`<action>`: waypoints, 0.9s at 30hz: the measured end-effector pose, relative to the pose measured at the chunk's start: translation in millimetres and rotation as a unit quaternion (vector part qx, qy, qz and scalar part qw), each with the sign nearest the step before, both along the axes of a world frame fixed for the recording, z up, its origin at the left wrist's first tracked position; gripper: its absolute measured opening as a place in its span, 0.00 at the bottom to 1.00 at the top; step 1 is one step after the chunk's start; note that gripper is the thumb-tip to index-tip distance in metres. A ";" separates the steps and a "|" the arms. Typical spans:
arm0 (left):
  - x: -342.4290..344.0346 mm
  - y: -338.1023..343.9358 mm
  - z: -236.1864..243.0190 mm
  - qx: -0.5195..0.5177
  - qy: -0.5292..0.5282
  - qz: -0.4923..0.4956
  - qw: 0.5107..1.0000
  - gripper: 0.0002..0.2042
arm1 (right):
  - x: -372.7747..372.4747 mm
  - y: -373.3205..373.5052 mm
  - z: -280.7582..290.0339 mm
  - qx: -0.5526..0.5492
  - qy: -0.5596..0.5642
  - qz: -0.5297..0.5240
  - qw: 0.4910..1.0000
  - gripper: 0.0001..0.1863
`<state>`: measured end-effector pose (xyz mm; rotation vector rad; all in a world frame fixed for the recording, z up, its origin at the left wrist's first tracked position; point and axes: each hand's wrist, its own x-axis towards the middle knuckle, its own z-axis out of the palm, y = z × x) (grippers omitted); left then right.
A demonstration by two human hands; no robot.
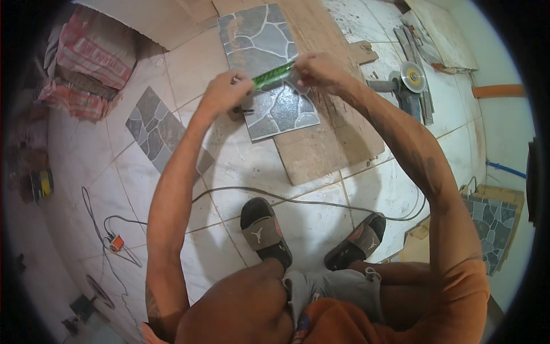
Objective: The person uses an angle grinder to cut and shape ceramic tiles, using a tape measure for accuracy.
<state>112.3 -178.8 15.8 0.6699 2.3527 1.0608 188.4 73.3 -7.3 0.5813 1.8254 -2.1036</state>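
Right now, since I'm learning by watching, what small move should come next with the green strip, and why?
Perhaps settle the green strip flat against the grey patterned tile: the left hand and right hand hold its ends, over the tile.

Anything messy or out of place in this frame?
Yes: a thin dark cable trails loosely across the white tiled floor near the dark slide sandals, untidy underfoot. Brownish dust smudges the central grey stone-patterned tile's far end, discolouring it.
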 end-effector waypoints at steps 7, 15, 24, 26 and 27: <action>-70.0 -36.6 -34.9 -0.102 -0.026 0.012 0.994 0.15 | -30.6 31.6 -42.1 0.246 0.028 -0.078 0.966 0.11; -100.5 -31.6 -37.3 -0.136 -0.094 -0.032 0.986 0.14 | -48.4 24.5 -59.8 0.402 0.012 -0.075 0.912 0.13; -111.7 -22.0 -40.1 -0.142 -0.063 -0.050 0.987 0.16 | -41.4 30.5 -66.7 0.353 0.063 -0.095 0.929 0.14; -113.0 -25.9 -42.6 -0.154 -0.062 -0.034 0.986 0.16 | -42.2 22.6 -62.8 0.267 0.030 -0.114 0.957 0.14; -113.8 -21.0 -40.3 -0.160 -0.073 -0.040 0.984 0.16 | -42.1 26.8 -65.1 0.267 0.030 -0.114 0.956 0.14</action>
